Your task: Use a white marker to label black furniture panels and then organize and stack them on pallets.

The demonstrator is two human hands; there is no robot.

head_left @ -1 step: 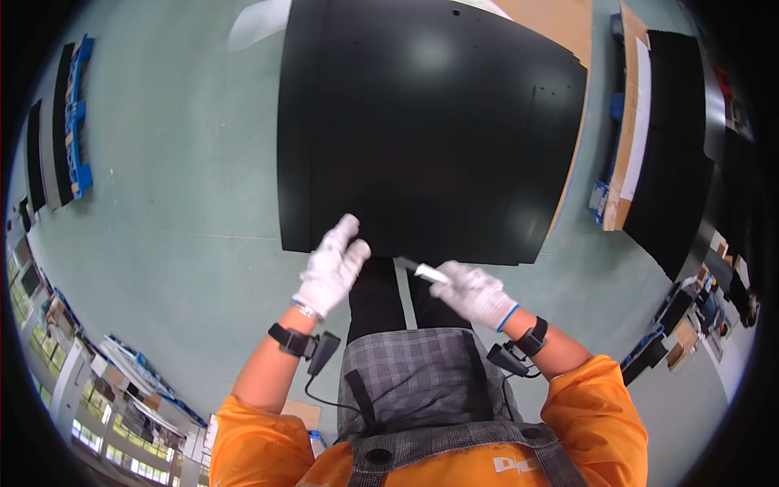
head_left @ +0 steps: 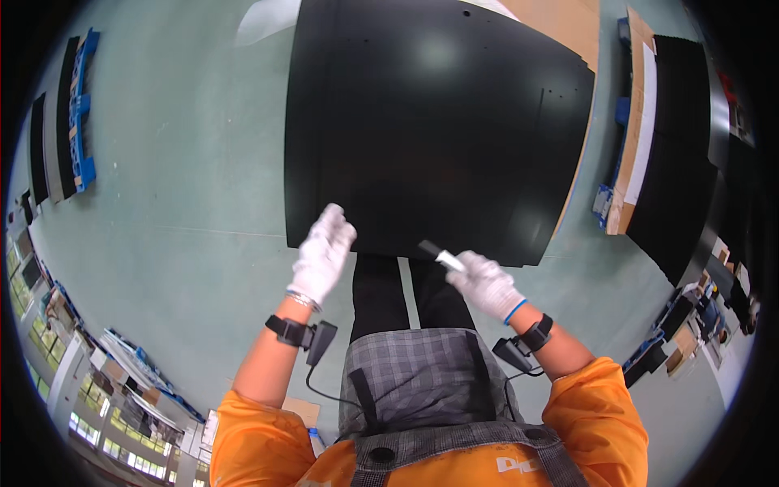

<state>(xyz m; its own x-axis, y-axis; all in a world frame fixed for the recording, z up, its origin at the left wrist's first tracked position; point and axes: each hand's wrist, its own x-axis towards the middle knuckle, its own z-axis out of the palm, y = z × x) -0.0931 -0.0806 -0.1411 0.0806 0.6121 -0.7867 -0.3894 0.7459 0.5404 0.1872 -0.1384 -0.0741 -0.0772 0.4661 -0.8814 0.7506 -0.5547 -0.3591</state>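
Note:
A large flat black panel [head_left: 438,146] with small holes near its far and right edges lies in front of me. My left hand [head_left: 323,253], in a white knit glove, is over the panel's near left corner. Its fingers are stretched out with nothing in them; whether they touch the panel I cannot tell. My right hand [head_left: 487,284], gloved too, is closed around a small white stick with a broad black end [head_left: 442,256]. That black end points up and left, over the panel's near edge.
Cardboard [head_left: 560,32] shows under the panel at the far right. To the right stands a blue pallet [head_left: 602,203] with stacked black sheets [head_left: 669,154]. Another blue pallet [head_left: 79,138] with dark sheets is at the left. Green floor [head_left: 195,162] lies between.
My left hand has shifted a little left and away from me, its fingers closer together. The stick in my right hand has moved right and away from me. The whole view has shifted slightly.

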